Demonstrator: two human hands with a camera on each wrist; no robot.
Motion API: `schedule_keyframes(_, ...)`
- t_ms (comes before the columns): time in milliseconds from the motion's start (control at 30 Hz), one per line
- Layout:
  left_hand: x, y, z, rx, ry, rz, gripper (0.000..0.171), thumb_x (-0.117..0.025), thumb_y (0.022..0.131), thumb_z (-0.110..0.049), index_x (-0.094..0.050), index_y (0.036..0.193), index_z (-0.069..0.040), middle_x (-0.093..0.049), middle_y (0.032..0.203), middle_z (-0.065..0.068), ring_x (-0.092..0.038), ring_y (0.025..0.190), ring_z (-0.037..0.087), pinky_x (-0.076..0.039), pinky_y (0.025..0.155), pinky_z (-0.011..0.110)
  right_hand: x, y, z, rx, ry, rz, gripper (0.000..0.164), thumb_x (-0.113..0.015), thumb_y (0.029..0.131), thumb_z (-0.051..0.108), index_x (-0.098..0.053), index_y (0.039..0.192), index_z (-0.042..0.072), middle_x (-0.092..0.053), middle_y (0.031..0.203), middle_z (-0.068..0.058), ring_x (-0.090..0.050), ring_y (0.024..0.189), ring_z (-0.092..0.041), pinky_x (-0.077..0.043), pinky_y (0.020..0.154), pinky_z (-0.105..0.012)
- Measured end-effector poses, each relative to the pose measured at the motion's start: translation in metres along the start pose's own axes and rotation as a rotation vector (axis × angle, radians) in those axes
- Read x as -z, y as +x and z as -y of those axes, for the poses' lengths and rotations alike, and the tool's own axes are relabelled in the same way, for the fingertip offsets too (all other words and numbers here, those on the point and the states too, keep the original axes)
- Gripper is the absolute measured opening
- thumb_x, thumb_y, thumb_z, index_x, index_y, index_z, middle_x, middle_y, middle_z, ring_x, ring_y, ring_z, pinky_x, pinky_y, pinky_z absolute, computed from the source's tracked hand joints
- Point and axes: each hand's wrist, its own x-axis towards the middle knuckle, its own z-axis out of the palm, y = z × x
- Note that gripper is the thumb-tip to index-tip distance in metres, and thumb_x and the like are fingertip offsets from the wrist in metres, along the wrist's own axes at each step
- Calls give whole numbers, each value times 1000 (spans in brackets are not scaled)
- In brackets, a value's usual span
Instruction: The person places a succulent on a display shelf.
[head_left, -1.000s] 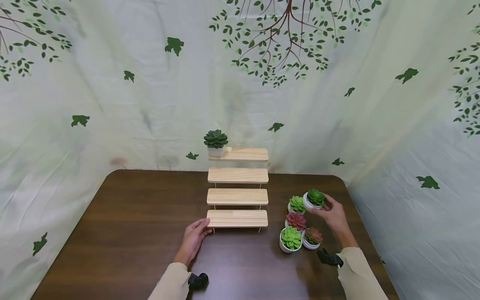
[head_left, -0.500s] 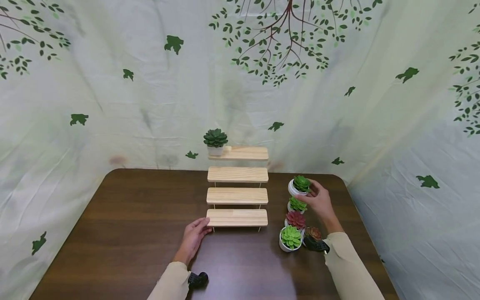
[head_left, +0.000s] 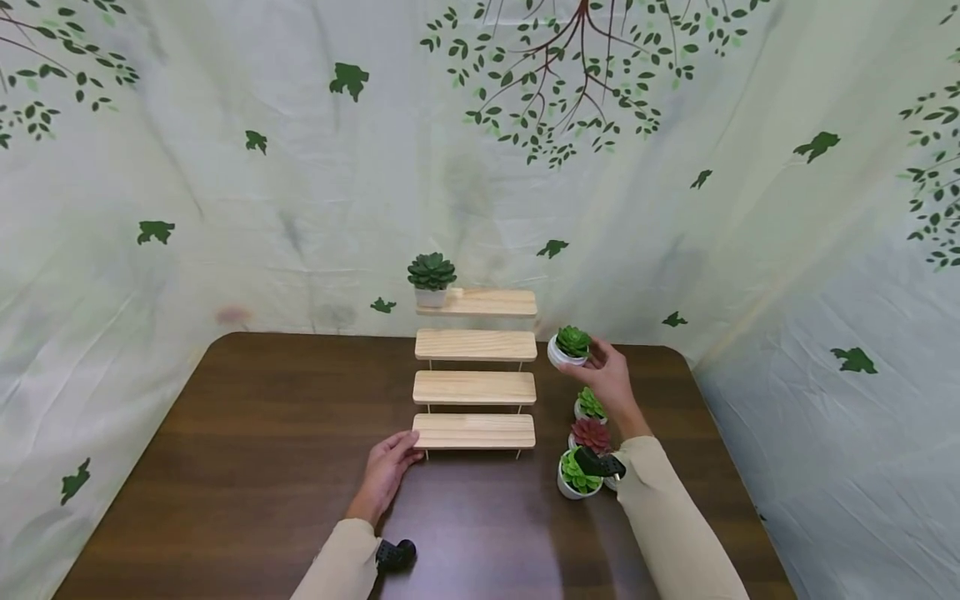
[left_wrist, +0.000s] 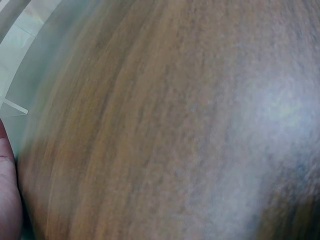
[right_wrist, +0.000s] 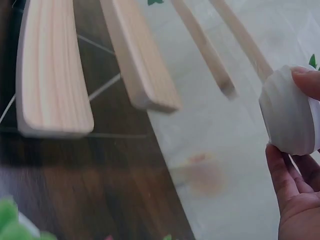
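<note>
With left hand [head_left: 386, 468] and right hand [head_left: 606, 379] well apart, both occupied above a dark brown wood-grain table [head_left: 247, 433]. On the left, gripping the left end of the lowest step of a four-step pale wooden rack [head_left: 474, 432], with fingertips at the front corner and forearm slanting up from the bottom edge. In the left wrist view, just a sliver of that hand beside a broad stretch of tabletop. On the right, reaching farther forward, with forearm angled inward from the lower right, and pinching a green succulent in a round white pot [head_left: 573, 341] between thumb and fingers. Held up near the table's far edge, to the right of the second step from the top, apart from the rack. In the right wrist view, digits pressed against opposite sides of the pot. Below the right hand and wrist, clustered on the table: a light green succulent [head_left: 591, 402], a dusky red succulent [head_left: 589, 435] and a bright green succulent [head_left: 573, 479], partly covered by a black wrist device [head_left: 600, 462]. On the top step, at its left end, a dark green succulent [head_left: 431, 273] standing upright. Behind everything, a pale leaf-print cloth [head_left: 262, 200].
</note>
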Motion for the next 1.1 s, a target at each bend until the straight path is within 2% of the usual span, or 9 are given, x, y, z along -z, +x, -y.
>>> schedule_keyframes(300,-2,-1,-2,-9,-10,22,7,-61,95,-7,-65,92,-2,-66,81,1,-63,74,10,-56,70,22,-21,18,13,-6,69,-2,69,-75,82,3,-40,141,3,-47,136,-18,-51,121,-29,-50,88,-20)
schedule_keyframes(500,-2,0,-3,17,-37,-5,6,-61,94,-4,-65,90,-2,-66,80,2,-63,73,11,-55,70,23,-36,31,25,31,114,-8,70,-75,80,-1,-39,140,1,-47,137,-18,-51,120,-28,-49,93,-26)
schedule_keyframes(833,1,-2,-5,13,-31,-10,6,-59,95,-3,-64,91,-1,-66,80,2,-63,73,11,-55,70,23,-68,47,41,101,89,23,65,-76,79,0,-44,137,-1,-51,131,-18,-54,114,-27,-49,96,-31)
schedule_keyframes(1100,-2,-2,-3,11,-22,-3,7,-60,94,-4,-64,95,2,-66,82,2,-63,74,11,-56,71,23,-88,58,55,93,66,44,66,-80,77,5,-48,135,1,-55,129,-16,-55,115,-26,-48,98,-35)
